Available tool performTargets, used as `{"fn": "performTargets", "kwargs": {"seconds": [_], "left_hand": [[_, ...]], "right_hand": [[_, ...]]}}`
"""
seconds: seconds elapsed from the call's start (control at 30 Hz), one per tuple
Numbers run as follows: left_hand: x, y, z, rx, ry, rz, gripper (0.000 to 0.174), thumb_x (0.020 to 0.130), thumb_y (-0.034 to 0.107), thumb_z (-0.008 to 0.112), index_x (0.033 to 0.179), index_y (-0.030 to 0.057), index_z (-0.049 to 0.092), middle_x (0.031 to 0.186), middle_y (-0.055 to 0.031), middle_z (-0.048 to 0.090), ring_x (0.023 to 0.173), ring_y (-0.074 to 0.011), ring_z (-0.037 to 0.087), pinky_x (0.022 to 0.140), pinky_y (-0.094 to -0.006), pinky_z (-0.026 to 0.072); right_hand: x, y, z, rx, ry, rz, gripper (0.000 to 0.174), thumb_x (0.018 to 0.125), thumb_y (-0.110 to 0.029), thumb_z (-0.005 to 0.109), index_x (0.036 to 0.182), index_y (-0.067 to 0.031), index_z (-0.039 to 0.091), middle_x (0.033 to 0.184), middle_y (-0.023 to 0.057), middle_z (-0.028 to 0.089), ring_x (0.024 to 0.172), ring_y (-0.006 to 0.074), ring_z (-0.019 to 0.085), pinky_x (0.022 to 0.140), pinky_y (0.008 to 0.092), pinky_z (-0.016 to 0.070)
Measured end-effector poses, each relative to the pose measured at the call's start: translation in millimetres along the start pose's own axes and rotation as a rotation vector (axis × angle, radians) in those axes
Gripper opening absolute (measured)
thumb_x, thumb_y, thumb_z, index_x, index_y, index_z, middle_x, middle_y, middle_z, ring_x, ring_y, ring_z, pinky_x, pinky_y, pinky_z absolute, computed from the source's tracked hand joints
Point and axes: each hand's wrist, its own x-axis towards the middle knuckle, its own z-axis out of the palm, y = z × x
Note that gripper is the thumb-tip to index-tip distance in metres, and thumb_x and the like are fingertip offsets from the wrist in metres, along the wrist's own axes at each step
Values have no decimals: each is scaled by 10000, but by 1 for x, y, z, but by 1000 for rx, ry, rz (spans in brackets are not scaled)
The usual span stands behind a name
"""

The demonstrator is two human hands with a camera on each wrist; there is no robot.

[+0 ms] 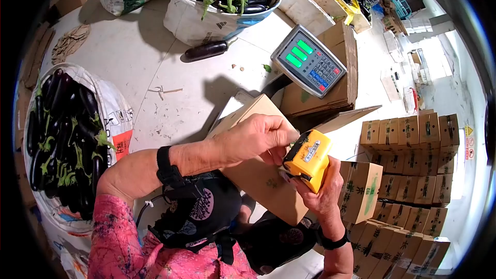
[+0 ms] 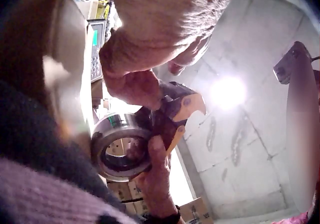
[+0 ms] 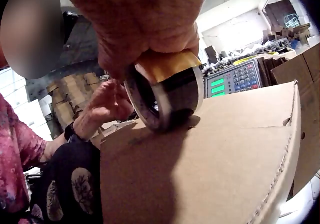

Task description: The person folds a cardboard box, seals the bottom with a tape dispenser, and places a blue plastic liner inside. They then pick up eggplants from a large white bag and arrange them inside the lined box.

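My right hand (image 1: 325, 188) grips a yellow tape dispenser (image 1: 311, 156) loaded with a wide roll of tape (image 2: 120, 156). Thumb and forefinger of my left hand (image 1: 253, 137) pinch at the dispenser's black front edge, where the tape end is mostly covered by the fingertips. Below both hands a brown cardboard box (image 1: 266, 188) leans across the lap, its plain face towards me. In the right wrist view the tape roll sits right at the box's surface (image 3: 230, 149), with the left hand (image 3: 107, 104) just behind it.
A scale display (image 1: 310, 61) with green readouts stands beyond the box, next to flattened cartons (image 1: 343, 54). Sacks of eggplants stand at the left (image 1: 64, 139) and back (image 1: 222, 20). One eggplant (image 1: 206, 50) lies on the floor. Packed boxes (image 1: 408, 175) are stacked at right.
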Motion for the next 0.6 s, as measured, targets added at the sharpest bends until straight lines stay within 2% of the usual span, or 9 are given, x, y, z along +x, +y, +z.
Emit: {"fn": "performTargets", "kwargs": {"seconds": [0.1,0.2,0.4,0.5,0.6], "left_hand": [[2,-9,0,-30,23,56,163,1003,222,582,965,63,592,798,9,628,699,-66,608,623,-216,503],[0,-6,0,36,63,110,143,1004,192,580,963,54,583,779,19,607,680,-49,583,611,-214,488],[-1,-7,-1,177,104,159,117,996,152,584,944,47,578,767,12,597,674,-58,576,612,-219,492],[5,-15,-3,386,154,396,109,978,131,608,932,36,580,767,14,592,684,-63,573,616,-228,491],[-1,-9,-3,378,147,221,114,962,121,631,926,27,579,774,14,587,704,-62,565,633,-241,487]], "right_hand": [[2,-5,-2,-55,-33,7,680,730,-308,852,1184,-25,433,965,172,698,874,305,721,764,371,572],[3,-3,1,3,-7,6,664,759,-395,810,1184,-17,466,935,186,632,807,334,698,708,395,568],[4,-5,1,-35,-4,-9,669,758,-391,819,1179,-11,465,927,182,641,808,305,711,703,376,579],[6,-9,-1,-72,-15,-10,666,761,-383,821,1178,-6,463,918,179,659,823,290,719,718,360,582],[5,-11,-1,-25,12,-6,665,752,-362,828,1179,-7,463,903,174,672,812,303,718,717,366,576]]}}
